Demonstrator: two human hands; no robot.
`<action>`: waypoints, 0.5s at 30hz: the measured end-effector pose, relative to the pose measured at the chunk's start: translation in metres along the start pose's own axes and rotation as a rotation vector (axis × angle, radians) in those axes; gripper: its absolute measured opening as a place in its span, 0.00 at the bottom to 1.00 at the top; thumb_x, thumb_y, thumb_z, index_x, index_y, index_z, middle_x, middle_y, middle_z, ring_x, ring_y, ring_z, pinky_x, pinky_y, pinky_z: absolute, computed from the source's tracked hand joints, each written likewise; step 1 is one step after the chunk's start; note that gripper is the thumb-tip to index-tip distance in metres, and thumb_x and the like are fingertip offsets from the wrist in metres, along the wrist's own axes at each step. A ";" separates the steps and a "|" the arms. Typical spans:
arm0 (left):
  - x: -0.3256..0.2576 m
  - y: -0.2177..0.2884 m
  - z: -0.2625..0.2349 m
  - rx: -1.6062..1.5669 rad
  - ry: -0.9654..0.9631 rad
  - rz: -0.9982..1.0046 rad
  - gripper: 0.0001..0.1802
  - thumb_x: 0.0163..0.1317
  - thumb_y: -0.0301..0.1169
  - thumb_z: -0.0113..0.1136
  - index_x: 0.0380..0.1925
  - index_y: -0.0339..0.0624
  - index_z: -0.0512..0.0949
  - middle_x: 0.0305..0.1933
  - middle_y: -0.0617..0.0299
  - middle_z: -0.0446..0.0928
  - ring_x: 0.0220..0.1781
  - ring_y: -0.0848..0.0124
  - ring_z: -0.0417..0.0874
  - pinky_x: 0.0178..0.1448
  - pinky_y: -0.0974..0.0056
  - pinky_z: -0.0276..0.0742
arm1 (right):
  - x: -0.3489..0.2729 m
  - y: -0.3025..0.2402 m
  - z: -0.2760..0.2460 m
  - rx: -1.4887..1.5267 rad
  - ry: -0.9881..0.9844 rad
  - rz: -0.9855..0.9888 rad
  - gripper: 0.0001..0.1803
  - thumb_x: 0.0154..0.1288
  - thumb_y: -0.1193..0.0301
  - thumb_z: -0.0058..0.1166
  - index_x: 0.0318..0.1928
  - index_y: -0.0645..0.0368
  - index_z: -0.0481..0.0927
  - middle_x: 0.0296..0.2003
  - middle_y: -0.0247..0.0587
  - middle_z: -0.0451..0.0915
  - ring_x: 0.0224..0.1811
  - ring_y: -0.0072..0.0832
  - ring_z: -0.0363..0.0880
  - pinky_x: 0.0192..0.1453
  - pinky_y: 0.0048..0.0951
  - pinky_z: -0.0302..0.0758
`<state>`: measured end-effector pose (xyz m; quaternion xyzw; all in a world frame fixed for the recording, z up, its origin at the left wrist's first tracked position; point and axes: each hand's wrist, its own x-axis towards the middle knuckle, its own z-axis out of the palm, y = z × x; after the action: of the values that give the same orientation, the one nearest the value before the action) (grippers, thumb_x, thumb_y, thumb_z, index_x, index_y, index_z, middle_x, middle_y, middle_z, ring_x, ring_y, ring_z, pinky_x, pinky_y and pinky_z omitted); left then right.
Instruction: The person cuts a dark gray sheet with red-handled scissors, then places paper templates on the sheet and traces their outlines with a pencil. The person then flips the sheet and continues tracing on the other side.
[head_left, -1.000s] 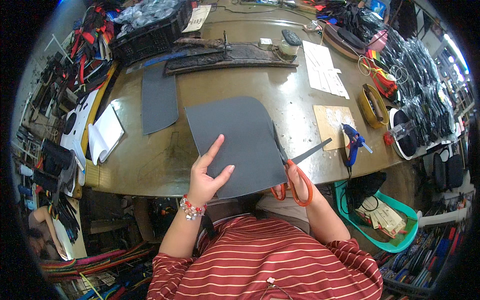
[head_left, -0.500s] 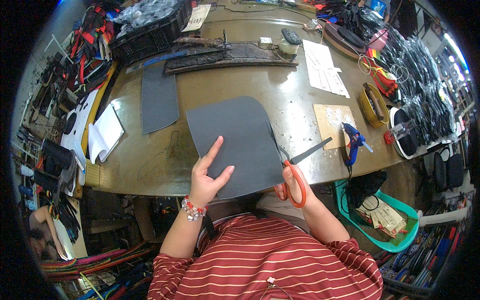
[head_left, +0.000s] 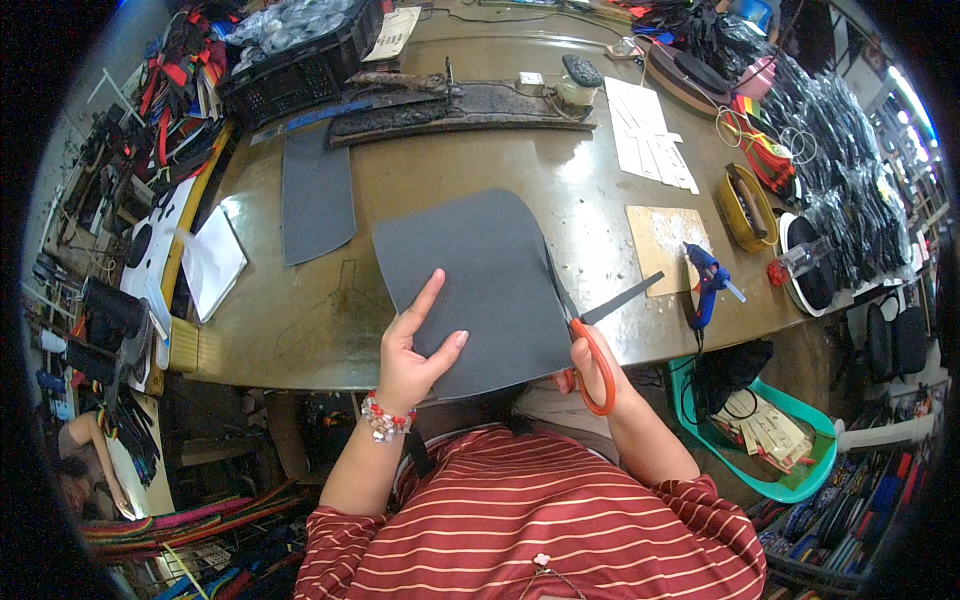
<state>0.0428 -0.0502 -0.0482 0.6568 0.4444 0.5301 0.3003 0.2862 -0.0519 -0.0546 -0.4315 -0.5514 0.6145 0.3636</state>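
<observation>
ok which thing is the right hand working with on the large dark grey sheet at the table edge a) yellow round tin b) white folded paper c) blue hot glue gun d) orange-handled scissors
d: the right hand grips the orange-handled scissors, whose blades run along the right edge of the large dark grey sheet, while the left hand presses flat on that sheet; the blue hot glue gun lies untouched on the table further right.

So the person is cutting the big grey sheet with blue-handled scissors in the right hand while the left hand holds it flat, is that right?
Not quite: the scissors have orange handles, not blue, as the head view shows. The rest holds: the right hand works them along the edge of the big grey sheet, and the left hand lies flat on it.
</observation>
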 end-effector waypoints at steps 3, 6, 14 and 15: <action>-0.001 0.000 -0.001 0.008 0.004 0.003 0.37 0.50 0.24 0.66 0.63 0.41 0.65 0.64 0.55 0.69 0.62 0.68 0.72 0.65 0.65 0.62 | -0.001 0.000 0.004 0.031 0.065 0.011 0.36 0.56 0.34 0.47 0.27 0.60 0.65 0.15 0.29 0.63 0.12 0.20 0.67 0.14 0.22 0.65; -0.001 -0.001 -0.002 0.001 0.017 0.006 0.37 0.50 0.24 0.65 0.63 0.41 0.66 0.63 0.55 0.69 0.62 0.67 0.72 0.65 0.65 0.62 | -0.001 -0.004 0.008 0.013 0.081 0.069 0.37 0.54 0.32 0.46 0.27 0.59 0.66 0.12 0.29 0.64 0.09 0.19 0.65 0.12 0.20 0.62; 0.007 -0.007 -0.012 -0.135 0.084 0.062 0.43 0.53 0.36 0.64 0.68 0.40 0.55 0.72 0.53 0.55 0.69 0.65 0.62 0.69 0.61 0.57 | -0.001 -0.013 0.004 -0.049 0.079 0.141 0.37 0.53 0.31 0.46 0.22 0.56 0.64 0.09 0.28 0.62 0.08 0.18 0.63 0.11 0.20 0.61; 0.015 -0.009 -0.016 -0.331 0.102 -0.015 0.42 0.57 0.42 0.59 0.68 0.40 0.54 0.72 0.54 0.53 0.70 0.65 0.60 0.70 0.61 0.57 | -0.001 -0.013 0.002 -0.109 0.093 0.114 0.34 0.55 0.36 0.49 0.24 0.58 0.67 0.10 0.28 0.63 0.08 0.18 0.64 0.11 0.20 0.61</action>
<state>0.0254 -0.0343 -0.0453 0.5672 0.3706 0.6263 0.3855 0.2838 -0.0516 -0.0414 -0.5094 -0.5410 0.5826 0.3292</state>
